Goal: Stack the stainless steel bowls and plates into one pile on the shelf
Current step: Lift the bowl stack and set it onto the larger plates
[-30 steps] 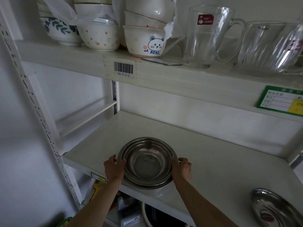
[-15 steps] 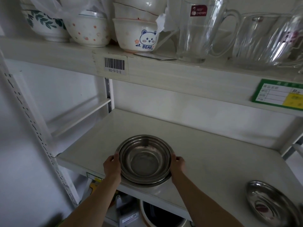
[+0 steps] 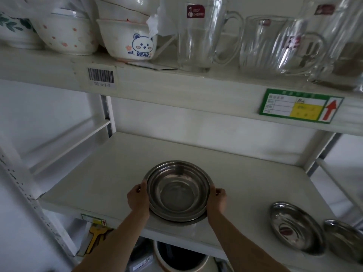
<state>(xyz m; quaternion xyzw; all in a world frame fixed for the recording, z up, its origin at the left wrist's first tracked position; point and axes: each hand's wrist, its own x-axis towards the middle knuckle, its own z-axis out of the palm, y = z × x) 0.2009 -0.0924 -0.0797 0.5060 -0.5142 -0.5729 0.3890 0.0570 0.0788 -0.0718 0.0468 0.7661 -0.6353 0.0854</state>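
The left hand [image 3: 138, 200] curls its fingers around the left rim of the nested stainless steel bowls [image 3: 178, 193], which sit near the front edge of the white shelf [image 3: 117, 169]. The right hand [image 3: 217, 201] clasps the opposite rim. Well apart to the right lies a stainless steel plate [image 3: 295, 227], with a second steel dish [image 3: 344, 239] just beside it at the frame's edge.

**Bowls near the front edge, plates at the right end**

The stacked bowls [image 3: 177, 192] sit on the shelf [image 3: 110, 173] near its front edge, left hand [image 3: 138, 199] on their left rim, right hand [image 3: 217, 201] on their right. Two plates [image 3: 296, 227] [image 3: 343, 239] lie well apart from them, side by side at the front right corner.
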